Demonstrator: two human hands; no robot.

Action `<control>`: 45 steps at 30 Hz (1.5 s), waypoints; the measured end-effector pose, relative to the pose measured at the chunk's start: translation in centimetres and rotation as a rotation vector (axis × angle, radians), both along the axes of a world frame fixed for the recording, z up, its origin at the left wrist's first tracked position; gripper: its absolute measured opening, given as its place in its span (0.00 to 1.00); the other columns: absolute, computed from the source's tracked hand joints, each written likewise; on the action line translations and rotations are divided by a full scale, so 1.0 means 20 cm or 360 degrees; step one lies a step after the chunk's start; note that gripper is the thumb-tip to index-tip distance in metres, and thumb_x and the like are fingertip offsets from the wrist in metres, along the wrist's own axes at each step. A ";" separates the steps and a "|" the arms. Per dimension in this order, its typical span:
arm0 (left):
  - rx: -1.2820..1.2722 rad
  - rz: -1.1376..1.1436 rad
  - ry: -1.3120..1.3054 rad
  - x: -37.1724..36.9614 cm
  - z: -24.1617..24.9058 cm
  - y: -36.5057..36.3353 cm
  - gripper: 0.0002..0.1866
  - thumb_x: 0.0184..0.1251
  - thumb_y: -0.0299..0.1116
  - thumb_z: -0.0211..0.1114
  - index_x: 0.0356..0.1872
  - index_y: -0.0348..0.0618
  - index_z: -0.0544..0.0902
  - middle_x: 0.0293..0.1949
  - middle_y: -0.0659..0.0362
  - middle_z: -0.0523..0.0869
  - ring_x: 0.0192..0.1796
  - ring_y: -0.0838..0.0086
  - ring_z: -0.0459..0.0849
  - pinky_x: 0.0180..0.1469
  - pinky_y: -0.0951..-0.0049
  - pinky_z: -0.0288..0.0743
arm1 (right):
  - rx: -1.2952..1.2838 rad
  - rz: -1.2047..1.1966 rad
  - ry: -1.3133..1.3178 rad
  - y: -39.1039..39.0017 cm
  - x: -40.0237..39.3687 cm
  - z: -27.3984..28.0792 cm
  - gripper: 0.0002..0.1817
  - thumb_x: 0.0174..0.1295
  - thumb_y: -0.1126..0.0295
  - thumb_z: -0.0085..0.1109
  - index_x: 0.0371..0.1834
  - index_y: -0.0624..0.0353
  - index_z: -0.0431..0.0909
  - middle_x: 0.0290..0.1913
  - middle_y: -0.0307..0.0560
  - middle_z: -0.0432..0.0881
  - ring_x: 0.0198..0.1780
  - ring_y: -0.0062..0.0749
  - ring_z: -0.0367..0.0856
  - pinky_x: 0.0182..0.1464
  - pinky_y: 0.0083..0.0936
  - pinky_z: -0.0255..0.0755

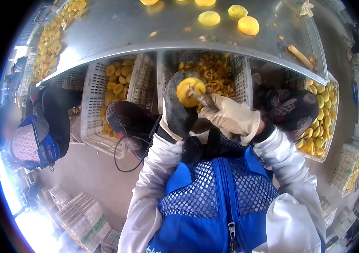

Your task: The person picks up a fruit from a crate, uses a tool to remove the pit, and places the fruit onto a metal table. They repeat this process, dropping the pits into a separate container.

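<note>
My left hand, in a dark, wet-looking glove, holds a yellow peach with a reddish-brown hollow in its cut face. In my right hand, covered by a cream knit glove, is a small metal pitting tool. Its tip touches the peach at the hollow; the handle is mostly hidden in my fingers. Both hands are over a white crate that holds brownish-orange peach scraps.
A metal table bears several yellow peaches and a wooden-looking stick. Crates of peaches stand at both sides, the left one with a white rim. Another person is at far left. A dark cable loops beside my left knee.
</note>
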State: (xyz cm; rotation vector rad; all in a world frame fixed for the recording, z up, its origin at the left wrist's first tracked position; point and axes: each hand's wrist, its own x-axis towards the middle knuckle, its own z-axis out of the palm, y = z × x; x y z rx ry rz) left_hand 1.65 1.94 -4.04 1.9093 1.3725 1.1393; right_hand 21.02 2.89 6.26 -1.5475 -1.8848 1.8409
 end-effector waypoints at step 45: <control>-0.0355 -0.0178 -0.0492 0.05 0.15 -0.05 0.24 0.55 0.17 0.65 0.56 0.33 0.79 0.51 0.50 0.87 0.53 0.64 0.86 0.59 0.67 0.78 | -0.0768 0.0238 0.0737 0.03 0.14 -0.46 0.25 0.69 0.56 0.59 0.56 0.68 0.72 0.34 0.59 0.86 0.36 0.51 0.87 0.41 0.39 0.80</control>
